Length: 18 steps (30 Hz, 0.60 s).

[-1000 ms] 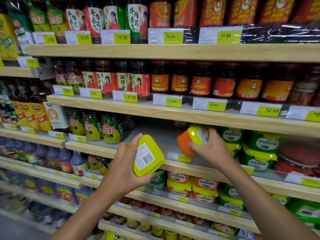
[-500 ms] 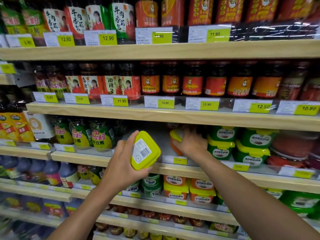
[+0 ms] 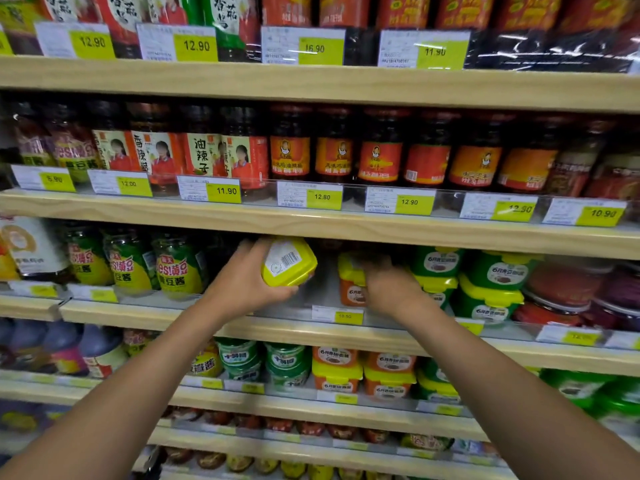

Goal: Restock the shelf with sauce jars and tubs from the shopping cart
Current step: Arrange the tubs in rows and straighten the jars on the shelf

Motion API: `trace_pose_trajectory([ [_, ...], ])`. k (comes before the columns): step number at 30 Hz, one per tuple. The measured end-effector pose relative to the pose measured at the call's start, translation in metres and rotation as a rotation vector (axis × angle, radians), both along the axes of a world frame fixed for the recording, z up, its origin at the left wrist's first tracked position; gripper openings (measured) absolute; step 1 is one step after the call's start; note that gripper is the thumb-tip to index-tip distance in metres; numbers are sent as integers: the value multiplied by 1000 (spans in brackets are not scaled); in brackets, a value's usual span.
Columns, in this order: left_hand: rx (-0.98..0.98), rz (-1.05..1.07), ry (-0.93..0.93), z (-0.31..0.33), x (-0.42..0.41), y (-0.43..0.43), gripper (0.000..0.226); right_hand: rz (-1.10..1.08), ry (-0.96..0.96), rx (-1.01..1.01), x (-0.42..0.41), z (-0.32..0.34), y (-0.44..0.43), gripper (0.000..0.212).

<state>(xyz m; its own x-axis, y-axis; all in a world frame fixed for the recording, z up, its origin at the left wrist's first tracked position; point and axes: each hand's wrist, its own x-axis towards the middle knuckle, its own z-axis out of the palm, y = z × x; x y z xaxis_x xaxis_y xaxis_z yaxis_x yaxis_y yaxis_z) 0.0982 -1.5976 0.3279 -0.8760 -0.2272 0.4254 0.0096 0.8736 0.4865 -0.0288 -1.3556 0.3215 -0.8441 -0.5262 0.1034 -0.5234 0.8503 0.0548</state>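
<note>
Head view: the left hand grips a tilted yellow-lidded plastic tub, barcode label facing up, above the wooden shelf. At its 3 o'clock, the right hand clasps an orange yellow-lidded tub standing on that shelf.

Soft overhead light; shadow pools behind the blurred left hand; glossy black plastic wrapping up-right of it glints; edges bow.

Pale wood shelf boards in tiers, yellow price tags along clear front rails, even light.
</note>
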Motion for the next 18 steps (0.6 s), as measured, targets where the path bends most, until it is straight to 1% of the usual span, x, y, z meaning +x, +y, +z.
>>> trace_pose_trajectory([
  [3,15,-36,-65,2,-23,-8,87,8,131,58,-2,-6,2,54],
  [5,60,-111,-89,3,-34,-5,81,35,176,-2,-1,-6,5,54],
  [7,86,-175,-142,3,-45,-5,75,100,222,-100,3,-7,8,58],
  [9,106,-199,-228,1,-56,-7,78,144,255,-153,8,-11,9,64],
  [12,105,-235,-291,-3,-67,-9,94,126,293,-168,12,-15,7,67],
  [18,81,-317,-347,-3,-78,-10,83,98,474,-140,18,-21,-2,69],
])
